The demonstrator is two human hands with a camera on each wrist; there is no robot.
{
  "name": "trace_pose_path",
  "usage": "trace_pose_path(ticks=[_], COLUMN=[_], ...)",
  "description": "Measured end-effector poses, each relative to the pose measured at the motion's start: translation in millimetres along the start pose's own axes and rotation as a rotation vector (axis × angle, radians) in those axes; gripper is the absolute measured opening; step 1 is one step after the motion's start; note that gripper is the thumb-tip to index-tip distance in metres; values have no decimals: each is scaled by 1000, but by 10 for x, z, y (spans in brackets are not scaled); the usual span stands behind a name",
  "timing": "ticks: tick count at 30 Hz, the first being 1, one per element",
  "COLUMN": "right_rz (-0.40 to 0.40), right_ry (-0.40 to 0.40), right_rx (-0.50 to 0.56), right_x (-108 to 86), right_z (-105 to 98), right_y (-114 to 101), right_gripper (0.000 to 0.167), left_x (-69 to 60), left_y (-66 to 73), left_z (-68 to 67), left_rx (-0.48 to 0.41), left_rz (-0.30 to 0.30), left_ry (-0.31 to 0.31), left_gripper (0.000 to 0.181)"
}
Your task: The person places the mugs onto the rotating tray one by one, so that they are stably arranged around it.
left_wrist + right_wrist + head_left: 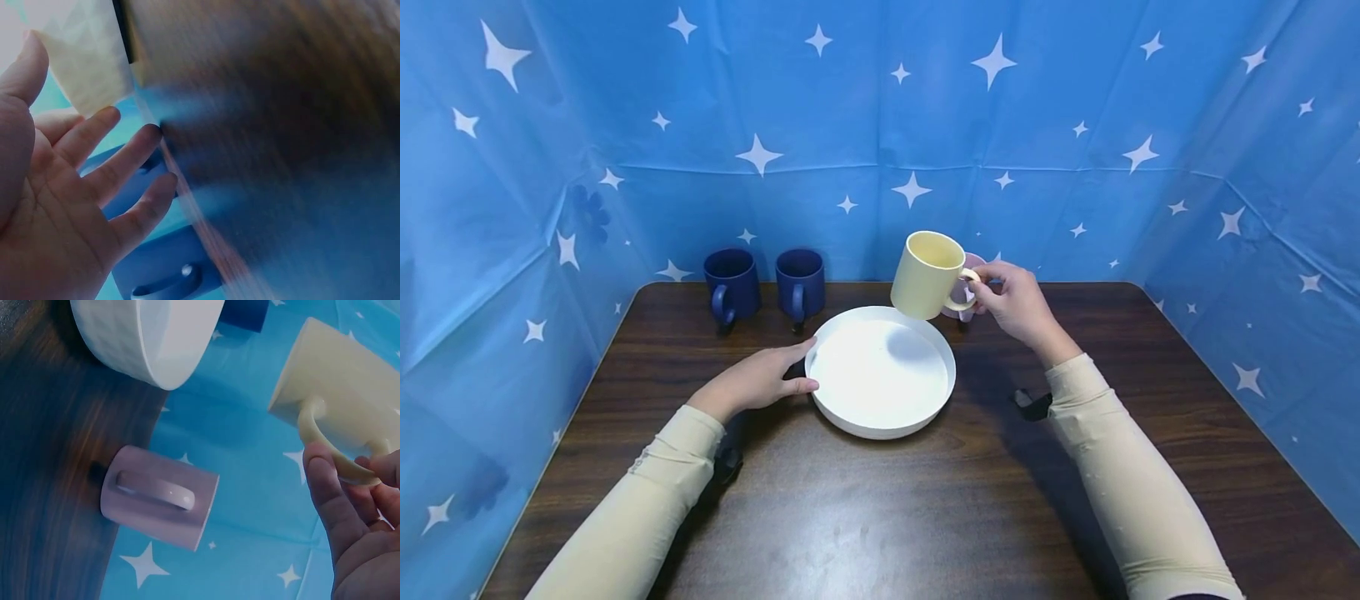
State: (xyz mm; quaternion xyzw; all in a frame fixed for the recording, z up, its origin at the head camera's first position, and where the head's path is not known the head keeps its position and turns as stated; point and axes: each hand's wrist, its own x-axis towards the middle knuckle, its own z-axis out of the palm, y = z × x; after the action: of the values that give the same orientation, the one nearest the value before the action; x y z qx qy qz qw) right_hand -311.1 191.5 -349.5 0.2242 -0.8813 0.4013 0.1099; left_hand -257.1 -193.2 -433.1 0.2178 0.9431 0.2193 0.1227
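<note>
The tray [880, 375] lies on the table [850, 517], closer to its far edge than its near one. Far left of the tray, along that edge, stand the leftmost mug [737, 283] and, just right of it, the second mug [802, 283]. The third mug [156, 515] stands far right of the tray. The raised mug [921, 279] is above the tray's far right part, in front of the third. A curtain [1045, 125] hangs behind the table and along its left and right sides.

No text, label, brand, number or sign could be read on the yellow mug [919, 279], the white tray [880, 379], the pink mug [164, 515], the desk [880, 508] or the blue cloth [857, 104].
</note>
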Motion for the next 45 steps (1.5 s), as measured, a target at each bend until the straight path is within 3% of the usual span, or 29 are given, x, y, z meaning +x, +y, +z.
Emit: trace_pose_path(ticks=[13, 21, 31, 45], right_rz=[12, -40, -61, -10], right_ry=[-92, -95, -112, -154], right_rx=[20, -21, 8, -11], right_x=[51, 83, 137, 157], right_z=[201, 301, 482, 678], right_y=[-21, -28, -13, 43], right_gripper=[23, 16, 13, 16], left_x=[0, -1, -11, -8], left_y=[-15, -6, 1, 3], left_z=[35, 22, 6, -6], left_rx=[3, -3, -16, -20], left_rz=[9, 1, -15, -16], left_ry=[8, 11, -2, -1], left_gripper=[82, 82, 84, 83])
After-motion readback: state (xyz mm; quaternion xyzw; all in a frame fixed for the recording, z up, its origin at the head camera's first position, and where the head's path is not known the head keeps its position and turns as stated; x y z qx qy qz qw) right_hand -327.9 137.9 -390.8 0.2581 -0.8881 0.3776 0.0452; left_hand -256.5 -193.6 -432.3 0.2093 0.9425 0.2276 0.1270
